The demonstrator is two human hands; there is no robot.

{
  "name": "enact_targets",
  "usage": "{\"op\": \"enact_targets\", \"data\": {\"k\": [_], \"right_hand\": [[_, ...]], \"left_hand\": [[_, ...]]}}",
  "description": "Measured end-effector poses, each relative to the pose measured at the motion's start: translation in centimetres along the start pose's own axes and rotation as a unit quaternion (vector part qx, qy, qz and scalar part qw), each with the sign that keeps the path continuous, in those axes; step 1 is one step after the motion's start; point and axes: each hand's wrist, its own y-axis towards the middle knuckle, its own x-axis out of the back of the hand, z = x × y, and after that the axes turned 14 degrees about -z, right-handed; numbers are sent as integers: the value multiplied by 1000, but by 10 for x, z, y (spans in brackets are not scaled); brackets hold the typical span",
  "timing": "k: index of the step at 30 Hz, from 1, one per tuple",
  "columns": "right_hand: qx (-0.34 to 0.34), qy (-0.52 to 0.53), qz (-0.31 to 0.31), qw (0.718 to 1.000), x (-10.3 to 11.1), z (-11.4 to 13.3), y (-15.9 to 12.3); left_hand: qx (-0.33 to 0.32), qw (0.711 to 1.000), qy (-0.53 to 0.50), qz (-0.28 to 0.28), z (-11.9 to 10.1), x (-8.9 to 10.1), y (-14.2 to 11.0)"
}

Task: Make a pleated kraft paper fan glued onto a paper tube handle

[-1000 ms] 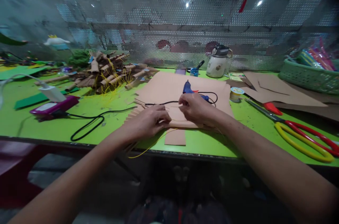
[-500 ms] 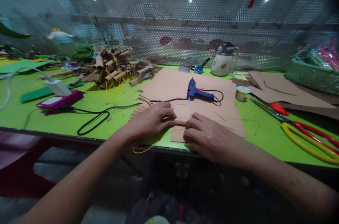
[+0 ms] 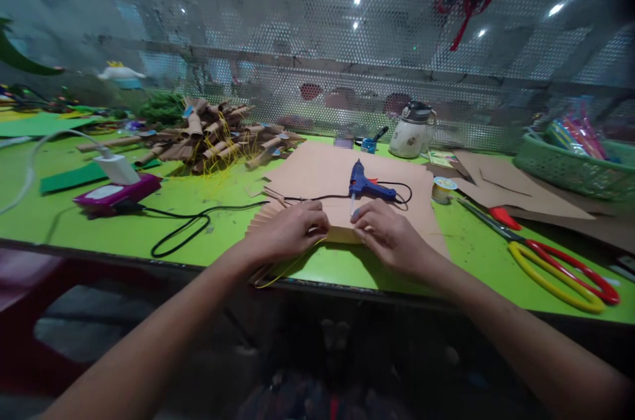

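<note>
My left hand (image 3: 292, 228) has its fingers closed on a folded or rolled edge of brown paper (image 3: 343, 235) near the table's front edge. At the paper's other end, my right hand (image 3: 389, 235) pinches it with bent fingers. A yellow string (image 3: 292, 266) trails from beneath my left hand. Just beyond my hands, a blue glue gun (image 3: 364, 183) lies on a large brown sheet (image 3: 310, 165), its stick end close to my right fingertips. Pleated brown paper (image 3: 256, 218) shows beside my left wrist, partly hidden by it.
To the left are a purple power bank (image 3: 119, 194) with a plug and a looping black cable (image 3: 181, 216). A pile of paper rolls (image 3: 218, 139) lies behind. On the right are scissors (image 3: 555, 274), a thread spool (image 3: 443, 190), a green basket (image 3: 560, 165) and a white jug (image 3: 409, 135).
My right hand has moved up and back, its fingers now higher on the paper near the glue gun. The paper's edge appears raised between my hands. The view has shifted slightly.
</note>
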Motion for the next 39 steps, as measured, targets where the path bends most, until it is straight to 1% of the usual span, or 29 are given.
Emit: {"op": "enact_targets", "data": {"k": [2,6,8,10,14,21,25,27,30,33,36,39], "right_hand": [[-48,3,4,999,-4,-7,5],[-148,4,32,988,-13,-15,9],[-169,1,27,985,-16,-16,9],[-175,-9,13,984,-20,-15,7],[-174,-17,-19,984,-23,-13,4],[-160,-4,-50,986,-28,-17,1],[-151,-12,-57,987,-32,-20,-1],[-146,-16,-60,987,-32,-20,-2],[-128,-25,-63,989,-31,-19,-3],[-108,-33,-66,991,-29,-18,-4],[-79,-48,-71,993,-30,-17,-4],[-52,-75,-66,994,-30,-18,-6]], "left_hand": [[0,1000,2,-4,0,0,0],[-6,1000,-3,-6,0,-1,-1],[-12,1000,-2,-8,-2,0,-2],[-14,1000,0,-9,-4,2,-2],[-13,1000,-2,-5,-4,4,0],[6,1000,21,-16,-2,-2,3],[75,996,48,-28,-4,-3,3],[90,994,47,-30,-6,-3,3],[70,995,54,-38,-11,-3,4],[28,993,104,-53,-19,-2,4],[-30,988,149,-40,-24,-3,1],[-41,982,177,-39,-25,-5,-2]]}}
